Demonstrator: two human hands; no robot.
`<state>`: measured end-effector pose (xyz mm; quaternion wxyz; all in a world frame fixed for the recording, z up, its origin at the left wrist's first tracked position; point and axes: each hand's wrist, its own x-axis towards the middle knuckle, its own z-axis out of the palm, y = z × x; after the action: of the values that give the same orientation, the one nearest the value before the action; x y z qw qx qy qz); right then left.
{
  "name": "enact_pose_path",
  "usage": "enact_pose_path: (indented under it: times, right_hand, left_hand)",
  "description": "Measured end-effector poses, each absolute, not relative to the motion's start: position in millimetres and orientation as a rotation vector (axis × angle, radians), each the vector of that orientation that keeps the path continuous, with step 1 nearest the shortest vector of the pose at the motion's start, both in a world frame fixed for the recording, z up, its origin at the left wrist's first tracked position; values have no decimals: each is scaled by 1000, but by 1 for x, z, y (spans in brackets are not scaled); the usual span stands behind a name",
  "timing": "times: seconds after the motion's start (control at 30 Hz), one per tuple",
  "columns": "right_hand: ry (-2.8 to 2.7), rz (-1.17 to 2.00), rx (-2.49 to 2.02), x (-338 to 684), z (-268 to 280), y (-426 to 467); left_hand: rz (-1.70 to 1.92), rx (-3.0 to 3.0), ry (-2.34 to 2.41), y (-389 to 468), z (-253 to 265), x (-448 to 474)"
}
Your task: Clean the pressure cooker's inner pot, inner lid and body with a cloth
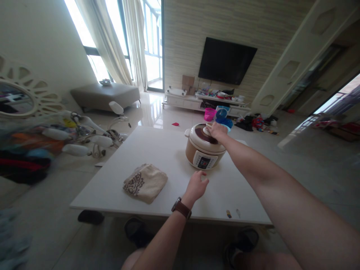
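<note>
A beige-and-brown electric pressure cooker stands upright on the white table, its lid on top and its control panel facing me. My right hand is closed around the lid's handle, arm stretched across from the right. Just in front of the cooker, my left hand hovers above the tabletop with fingers apart and nothing in it; a watch is on that wrist. To the left of that hand lies a folded beige cloth with a brown pattern.
Two small objects, one a dark and yellow piece, lie near the table's front right edge. Beyond the table are a pink basket, blue tubs and a low TV cabinet. A lamp with several white shades is at left.
</note>
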<state>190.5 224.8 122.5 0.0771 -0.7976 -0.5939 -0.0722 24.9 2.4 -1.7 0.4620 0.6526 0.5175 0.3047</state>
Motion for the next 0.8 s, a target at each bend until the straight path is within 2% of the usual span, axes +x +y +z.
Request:
enact_pose_path:
  times: [0.27, 0.53, 0.8]
  right_hand:
    - [-1692, -238, -2389, 196, 123, 222]
    - [-1683, -352, -2251, 208, 148, 213]
    - [-1524, -319, -1969, 271, 180, 135]
  left_hand:
    - [770, 1575, 1220, 2, -1, 24]
    - [772, 1576, 1222, 3, -2, 24]
    - [815, 1538, 1196, 9, -11, 27]
